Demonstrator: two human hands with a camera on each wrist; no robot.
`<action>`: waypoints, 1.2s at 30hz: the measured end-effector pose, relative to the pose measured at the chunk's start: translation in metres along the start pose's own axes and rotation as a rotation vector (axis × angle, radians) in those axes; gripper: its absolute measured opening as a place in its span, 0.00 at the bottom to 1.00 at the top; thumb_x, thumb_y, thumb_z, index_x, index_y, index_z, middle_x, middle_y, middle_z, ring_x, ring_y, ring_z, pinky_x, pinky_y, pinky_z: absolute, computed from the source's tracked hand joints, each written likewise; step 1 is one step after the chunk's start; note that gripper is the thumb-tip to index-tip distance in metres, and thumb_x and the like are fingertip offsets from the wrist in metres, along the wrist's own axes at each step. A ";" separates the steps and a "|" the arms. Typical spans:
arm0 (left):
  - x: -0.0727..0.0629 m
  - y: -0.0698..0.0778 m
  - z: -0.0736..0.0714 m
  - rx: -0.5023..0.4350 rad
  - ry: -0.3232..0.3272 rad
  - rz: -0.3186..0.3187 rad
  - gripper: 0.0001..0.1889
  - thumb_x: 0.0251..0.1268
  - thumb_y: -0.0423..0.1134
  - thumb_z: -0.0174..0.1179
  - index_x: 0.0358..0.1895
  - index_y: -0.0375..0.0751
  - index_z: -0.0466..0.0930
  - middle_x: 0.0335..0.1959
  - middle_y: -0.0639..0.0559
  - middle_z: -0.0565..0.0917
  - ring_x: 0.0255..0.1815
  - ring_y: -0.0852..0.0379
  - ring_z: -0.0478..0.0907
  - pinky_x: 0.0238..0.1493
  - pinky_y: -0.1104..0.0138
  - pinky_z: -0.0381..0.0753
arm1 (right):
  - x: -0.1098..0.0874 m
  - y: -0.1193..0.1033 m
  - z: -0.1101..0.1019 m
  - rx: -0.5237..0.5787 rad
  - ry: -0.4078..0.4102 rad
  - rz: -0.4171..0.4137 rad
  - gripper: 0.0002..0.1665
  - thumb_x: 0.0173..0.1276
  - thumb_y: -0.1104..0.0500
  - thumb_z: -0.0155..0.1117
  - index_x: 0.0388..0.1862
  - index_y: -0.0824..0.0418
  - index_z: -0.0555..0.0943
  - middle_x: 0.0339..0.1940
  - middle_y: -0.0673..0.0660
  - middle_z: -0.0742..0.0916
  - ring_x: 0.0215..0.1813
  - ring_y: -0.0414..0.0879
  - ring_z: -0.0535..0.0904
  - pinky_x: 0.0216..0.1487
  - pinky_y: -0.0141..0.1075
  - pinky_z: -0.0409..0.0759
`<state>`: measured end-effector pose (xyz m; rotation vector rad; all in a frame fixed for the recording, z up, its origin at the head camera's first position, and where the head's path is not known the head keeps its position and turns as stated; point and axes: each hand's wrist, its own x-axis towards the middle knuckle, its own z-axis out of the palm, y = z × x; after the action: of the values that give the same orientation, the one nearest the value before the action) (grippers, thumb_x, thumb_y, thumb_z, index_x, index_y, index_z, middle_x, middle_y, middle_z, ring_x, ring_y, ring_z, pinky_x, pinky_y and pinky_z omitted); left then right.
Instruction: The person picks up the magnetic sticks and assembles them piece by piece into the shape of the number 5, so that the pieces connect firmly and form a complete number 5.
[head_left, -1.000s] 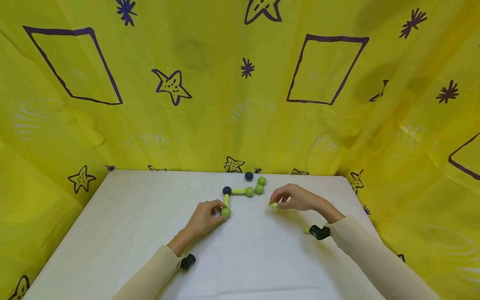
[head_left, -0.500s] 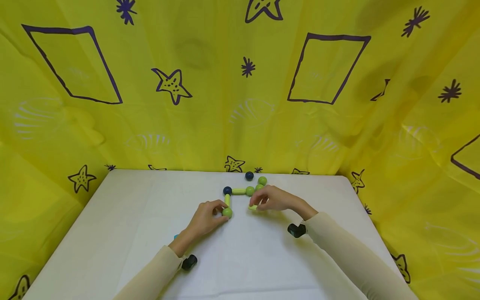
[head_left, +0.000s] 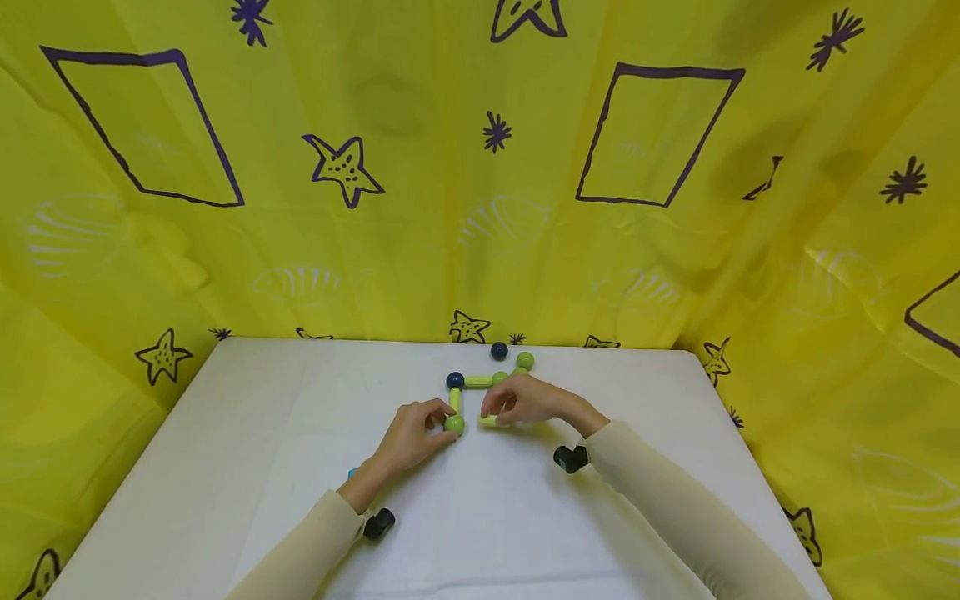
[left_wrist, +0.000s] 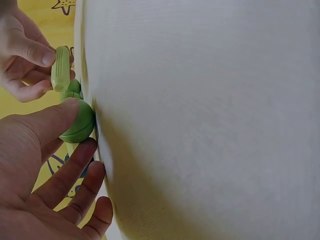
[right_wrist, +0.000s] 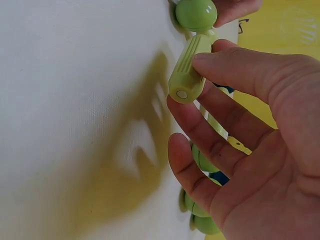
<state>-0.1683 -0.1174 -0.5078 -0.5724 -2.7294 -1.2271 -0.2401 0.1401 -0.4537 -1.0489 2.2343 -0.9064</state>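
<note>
My left hand (head_left: 407, 435) pinches a green ball (head_left: 454, 425) between thumb and fingers at the near end of an L-shaped chain. From that ball a pale yellow-green magnetic rod (head_left: 455, 401) runs back to a navy ball (head_left: 455, 381). A second rod (head_left: 477, 382) leads right from there to another green ball (head_left: 500, 379), partly behind my right hand (head_left: 527, 398). That hand pinches a loose magnetic rod (right_wrist: 187, 72), with a round metal disc on its end. In the right wrist view, the rod's far end is close to the left hand's ball (right_wrist: 196, 14); contact is unclear.
Behind the right hand lie a loose navy ball (head_left: 499, 351) and a green ball (head_left: 525, 361), with another green one partly hidden. A small cyan thing (head_left: 352, 473) peeks out beside the left wrist. A yellow patterned curtain (head_left: 420, 250) borders the white table (head_left: 300, 375).
My right hand has moved left with its rod, up to the ball in my left hand. The left hand has stayed put. A rod by the right wrist is now covered by the arm.
</note>
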 end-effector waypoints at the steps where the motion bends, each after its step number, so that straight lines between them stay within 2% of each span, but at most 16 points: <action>1: 0.000 0.000 0.000 0.000 -0.002 0.000 0.13 0.57 0.36 0.77 0.44 0.44 0.87 0.33 0.55 0.87 0.36 0.56 0.78 0.42 0.62 0.77 | 0.001 0.000 0.001 0.001 -0.002 0.000 0.11 0.68 0.69 0.68 0.47 0.60 0.88 0.44 0.50 0.88 0.47 0.42 0.83 0.52 0.34 0.81; 12: 0.001 -0.001 0.001 -0.010 -0.003 0.018 0.12 0.58 0.36 0.76 0.44 0.44 0.87 0.33 0.55 0.88 0.36 0.55 0.79 0.42 0.63 0.77 | 0.014 0.001 0.006 0.019 -0.023 0.027 0.12 0.68 0.69 0.68 0.47 0.58 0.88 0.44 0.49 0.89 0.46 0.40 0.83 0.51 0.34 0.81; 23: 0.002 -0.001 0.000 -0.008 -0.005 0.004 0.13 0.57 0.36 0.77 0.44 0.44 0.87 0.33 0.56 0.88 0.36 0.56 0.79 0.42 0.63 0.77 | 0.019 0.001 0.009 0.005 -0.019 0.011 0.12 0.68 0.69 0.69 0.47 0.57 0.88 0.46 0.48 0.89 0.47 0.39 0.84 0.51 0.33 0.81; 36: 0.001 -0.003 0.002 -0.002 -0.007 0.013 0.13 0.57 0.36 0.77 0.45 0.43 0.87 0.34 0.55 0.88 0.36 0.56 0.80 0.42 0.63 0.78 | 0.020 0.001 0.014 0.025 -0.011 -0.024 0.12 0.68 0.71 0.67 0.47 0.61 0.87 0.46 0.53 0.89 0.48 0.44 0.85 0.51 0.32 0.81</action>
<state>-0.1705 -0.1178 -0.5108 -0.5943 -2.7263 -1.2269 -0.2422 0.1193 -0.4666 -1.0696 2.1998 -0.9341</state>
